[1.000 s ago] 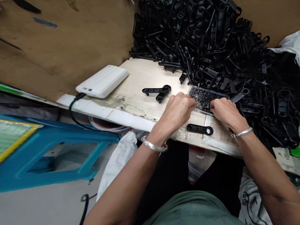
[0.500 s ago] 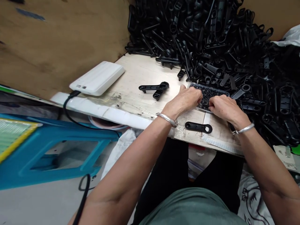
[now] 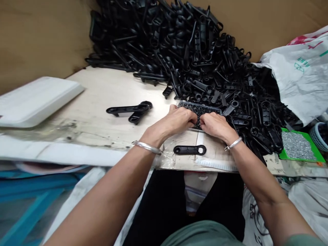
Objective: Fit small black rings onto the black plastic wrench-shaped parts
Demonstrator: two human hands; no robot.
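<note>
A shallow clear plastic box (image 3: 202, 106) full of tiny dark parts sits at the near edge of the black pile. My left hand (image 3: 179, 120) reaches over its left front side, fingers curled and closed at the small parts. From the right, my right hand (image 3: 215, 125) bends into the same box, with its fingertips pinched together close to the left ones. Whatever either hand pinches is hidden by the fingers. Just in front of the hands, a black plastic handle piece (image 3: 189, 150) with a ring end lies flat. Two more black handle pieces (image 3: 129, 110) lie overlapped to the left.
A large heap of black plastic handles (image 3: 174, 44) fills the back of the table (image 3: 87, 102). At left lies a white power bank (image 3: 38, 99). A green tray (image 3: 298, 145) of small silvery pieces, a blue basket (image 3: 319, 135) and a white sack (image 3: 297, 75) are at right.
The view has swung to the right, bringing the green tray, basket and more of the sack into sight. Both hands stay at the box with fingers closed.
</note>
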